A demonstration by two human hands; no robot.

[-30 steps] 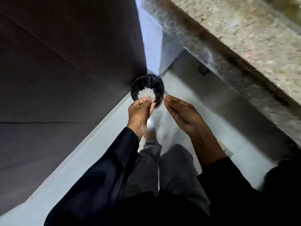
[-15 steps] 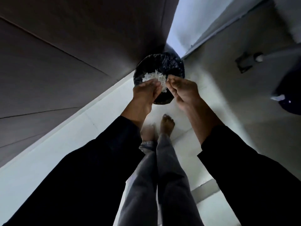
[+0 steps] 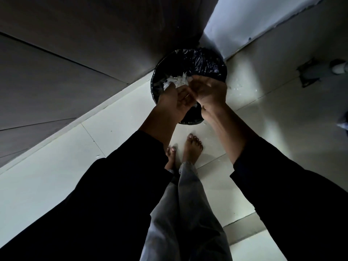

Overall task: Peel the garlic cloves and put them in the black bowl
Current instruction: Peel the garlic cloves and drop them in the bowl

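Both hands are hovering together over a black-lined bin, with pale garlic skins showing at the fingertips.

The left hand (image 3: 174, 99) is curling its fingers around a clump of white papery garlic skins (image 3: 177, 81), which is poking out just beyond its knuckles. The right hand (image 3: 210, 91) is pressing close against the left, its fingers bent inward; whether it is gripping skins too, I cannot tell. Directly beneath and beyond both hands, the bin (image 3: 205, 63) is sitting on the pale tiled floor (image 3: 56, 166). Bare feet (image 3: 192, 149) are standing below the wrists. The black bowl is not showing here.
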